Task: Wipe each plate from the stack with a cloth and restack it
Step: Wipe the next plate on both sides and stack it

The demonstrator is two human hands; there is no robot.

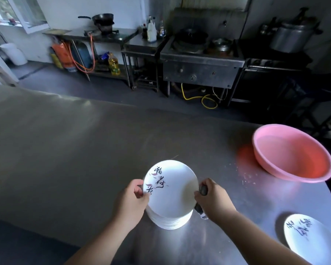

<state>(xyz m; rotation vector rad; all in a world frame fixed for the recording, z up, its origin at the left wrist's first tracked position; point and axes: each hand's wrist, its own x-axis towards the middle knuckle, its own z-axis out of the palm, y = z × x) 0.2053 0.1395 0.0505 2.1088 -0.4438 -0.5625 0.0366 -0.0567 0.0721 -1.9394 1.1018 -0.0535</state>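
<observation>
At the frame's lower centre, the left hand (131, 196) and the cloth-clutching right hand (211, 197) pinch the top plate (170, 190) above the stack (168, 222) on the desk (65, 150); lifting it level should avoid dragging its neighbours.

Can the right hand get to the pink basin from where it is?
Probably yes. The bare table lies between the right hand and the basin, with nothing standing there. But that hand is gripping a cloth at the top plate.
</observation>
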